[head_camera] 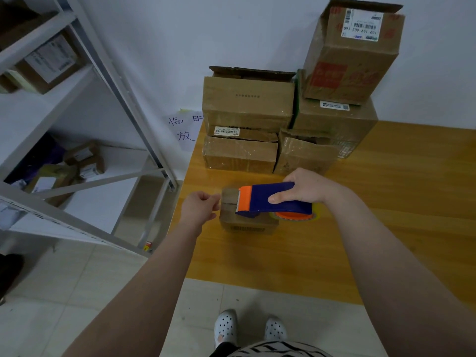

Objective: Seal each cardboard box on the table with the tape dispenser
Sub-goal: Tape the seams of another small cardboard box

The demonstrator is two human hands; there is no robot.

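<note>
A small cardboard box [247,224] sits near the left edge of the wooden table [386,228]. My right hand [306,188] grips the blue and orange tape dispenser [273,200] and holds it over the box top, its orange blade end pointing left. My left hand [201,206] is at the box's left side, its fingers curled and pinching at what looks like the clear tape end; the tape itself is hard to make out.
Several larger cardboard boxes [247,119] are stacked against the wall at the table's back, one tall box [353,52] on top. A grey metal shelf [85,124] with parcels stands to the left. A handwritten paper [184,130] hangs by the table's corner.
</note>
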